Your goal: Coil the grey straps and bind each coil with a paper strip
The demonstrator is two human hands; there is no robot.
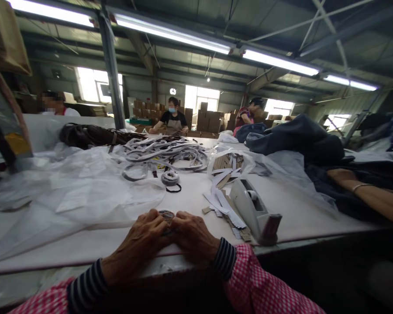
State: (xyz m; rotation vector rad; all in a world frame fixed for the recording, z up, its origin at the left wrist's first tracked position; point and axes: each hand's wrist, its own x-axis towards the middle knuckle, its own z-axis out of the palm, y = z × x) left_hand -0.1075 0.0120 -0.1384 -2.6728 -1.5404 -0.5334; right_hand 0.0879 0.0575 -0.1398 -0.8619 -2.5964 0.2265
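My left hand (144, 233) and my right hand (191, 233) meet at the near edge of the white table, fingers curled. Between them is a small round coil (166, 214), which looks like rolled grey strap; the fingers cover most of it. Just beyond lies another rolled grey strap (170, 177) with a black loop (174, 189) beside it. Farther back, loose grey and white straps (163, 150) are heaped. To the right of my right hand are white and tan card strips (227, 209) and a grey tape dispenser (249, 205).
Translucent plastic sheets (94, 183) cover the table's left. An open plastic bag (249, 161) holds more strips. At right, another person's arm (376, 192) rests on dark fabric (301, 137). Several people work across the table. Brown straps (85, 135) lie by a metal post (111, 65).
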